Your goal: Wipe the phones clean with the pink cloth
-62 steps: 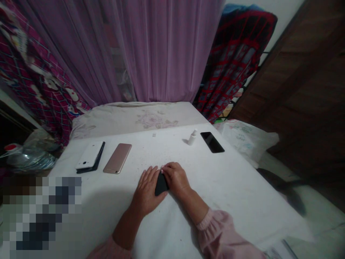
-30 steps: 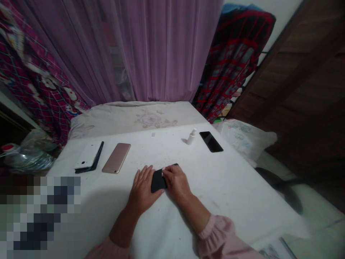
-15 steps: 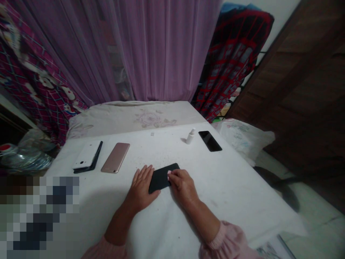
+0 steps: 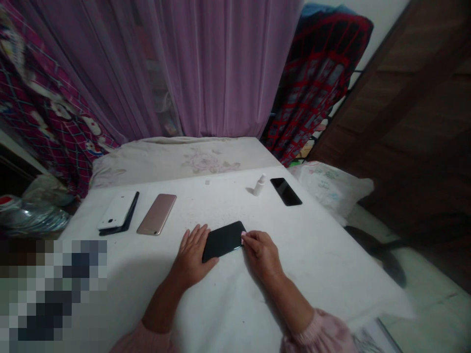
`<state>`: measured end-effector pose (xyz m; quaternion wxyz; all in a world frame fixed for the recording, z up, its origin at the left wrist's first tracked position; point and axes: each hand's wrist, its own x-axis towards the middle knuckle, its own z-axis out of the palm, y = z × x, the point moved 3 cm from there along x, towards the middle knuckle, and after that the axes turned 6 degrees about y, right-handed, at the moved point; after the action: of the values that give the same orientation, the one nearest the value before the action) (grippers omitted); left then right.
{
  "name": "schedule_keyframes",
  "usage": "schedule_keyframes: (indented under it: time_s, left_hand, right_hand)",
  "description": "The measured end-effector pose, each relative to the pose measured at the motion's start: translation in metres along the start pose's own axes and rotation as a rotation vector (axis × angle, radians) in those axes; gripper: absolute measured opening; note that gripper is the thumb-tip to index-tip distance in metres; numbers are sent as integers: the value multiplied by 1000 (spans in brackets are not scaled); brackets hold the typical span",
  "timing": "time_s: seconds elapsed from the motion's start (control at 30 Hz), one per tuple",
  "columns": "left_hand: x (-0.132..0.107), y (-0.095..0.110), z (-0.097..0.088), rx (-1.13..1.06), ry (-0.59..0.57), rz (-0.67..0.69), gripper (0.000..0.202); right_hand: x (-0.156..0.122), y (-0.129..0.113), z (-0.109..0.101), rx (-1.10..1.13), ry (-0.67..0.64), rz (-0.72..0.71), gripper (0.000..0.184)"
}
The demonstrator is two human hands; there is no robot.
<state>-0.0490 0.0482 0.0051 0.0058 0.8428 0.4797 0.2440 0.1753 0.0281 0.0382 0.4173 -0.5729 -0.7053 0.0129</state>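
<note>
A dark phone (image 4: 224, 240) lies flat in front of me, black face up, on the white cloth. My left hand (image 4: 193, 252) steadies its left end, with the thumb along the near edge and the fingers stretched along the far side. At the phone's right end, my right hand (image 4: 262, 252) pinches a small pink cloth (image 4: 243, 237) against the edge. Most of that cloth is hidden by the fingertips. Beyond the phone stands a small white spray bottle (image 4: 259, 185).
A rose-gold phone (image 4: 157, 214) and a white phone (image 4: 117, 211) on top of a dark one (image 4: 133, 211) lie to the left. Another black phone (image 4: 286, 191) is at the back right. A plastic bag (image 4: 331, 189) hangs beside the table, and a large plastic bottle (image 4: 31, 215) stands left of it.
My right hand has slid right with the pink cloth, from the phone's face to its right end. My left hand stays in place.
</note>
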Motion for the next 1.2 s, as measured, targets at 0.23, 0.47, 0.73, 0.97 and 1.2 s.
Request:
schedule_keyframes:
  time_s: [0.23, 0.47, 0.73, 0.97, 1.2]
  left_hand:
    - [-1, 1, -2, 10, 10, 12, 71]
    - [-1, 1, -2, -7, 8, 19, 70]
    - [2, 2, -4, -1, -43, 7, 69]
    - [4, 6, -5, 21, -63, -50, 66]
    - [2, 2, -2, 9, -53, -24, 68]
  right_hand:
    - [1, -35, 13, 76, -100, -117, 22]
    - [4, 9, -6, 26, -52, 5, 24]
    - [52, 17, 29, -29, -126, 72, 15]
    - [17, 20, 10, -1, -78, 65, 18]
    - [8, 20, 5, -5, -72, 108, 20]
